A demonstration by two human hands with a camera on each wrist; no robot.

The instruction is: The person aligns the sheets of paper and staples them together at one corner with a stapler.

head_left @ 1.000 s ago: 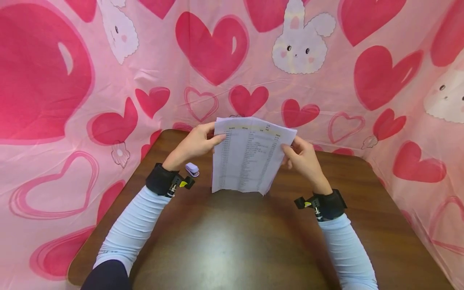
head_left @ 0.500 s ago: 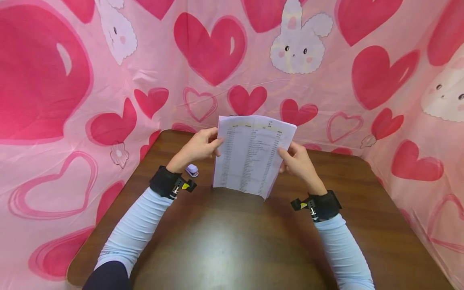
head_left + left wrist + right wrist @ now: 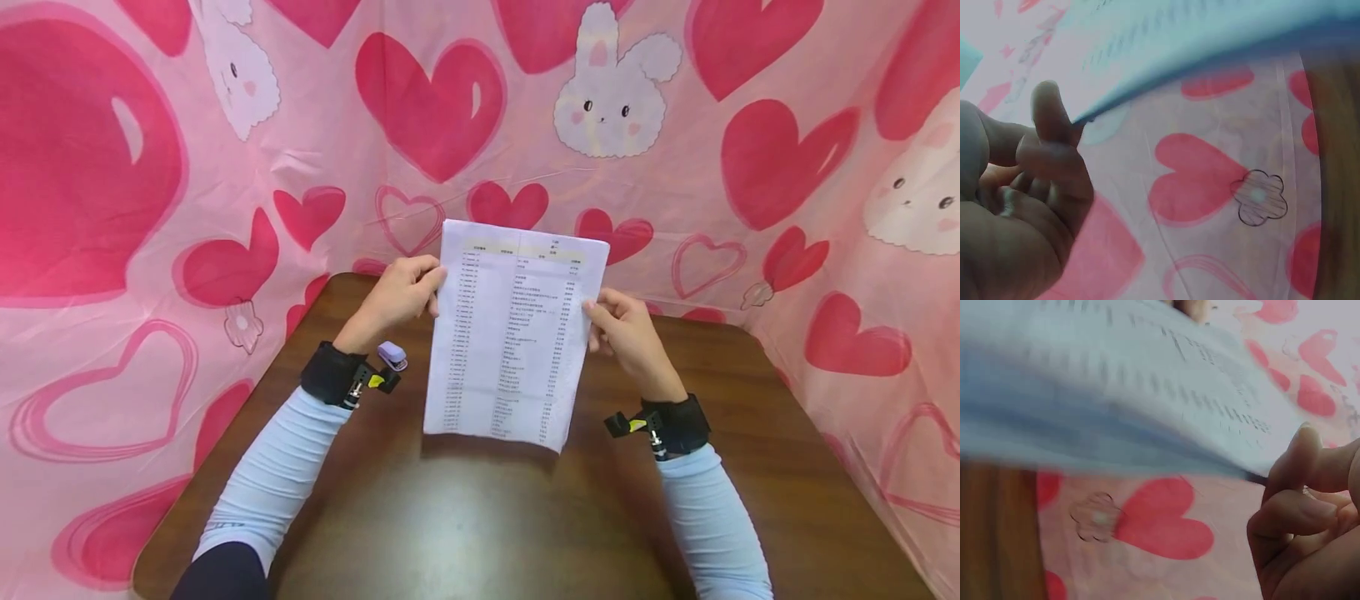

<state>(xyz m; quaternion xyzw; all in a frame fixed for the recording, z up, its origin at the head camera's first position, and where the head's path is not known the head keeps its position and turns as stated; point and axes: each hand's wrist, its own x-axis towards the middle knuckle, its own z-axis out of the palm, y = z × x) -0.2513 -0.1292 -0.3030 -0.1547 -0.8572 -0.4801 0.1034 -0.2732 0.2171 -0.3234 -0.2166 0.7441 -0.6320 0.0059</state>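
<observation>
A stack of printed paper sheets (image 3: pixel 517 333), with columns of small text, is held up over the table, its face toward the head camera. My left hand (image 3: pixel 397 296) holds its left edge. In the left wrist view the sheets' edge meets the curled fingers of the left hand (image 3: pixel 1035 181). On the other side my right hand (image 3: pixel 630 337) pinches the right edge, thumb in front and fingers behind. The right wrist view shows the blurred sheets (image 3: pixel 1147 394) running into the fingertips of the right hand (image 3: pixel 1310 519). A small lilac stapler (image 3: pixel 392 356) lies on the table beside the left wrist.
The brown wooden table (image 3: pixel 480 525) has rounded corners. A pink cloth (image 3: pixel 420 125) with hearts and rabbits hangs behind it and at both sides. Each wrist wears a black strap (image 3: pixel 330 375) with a small camera mount.
The stack first tilted and rose slightly, then its lower edge came down and its face turned more fully toward the head camera. Both hands still hold its sides; the stapler stays in place.
</observation>
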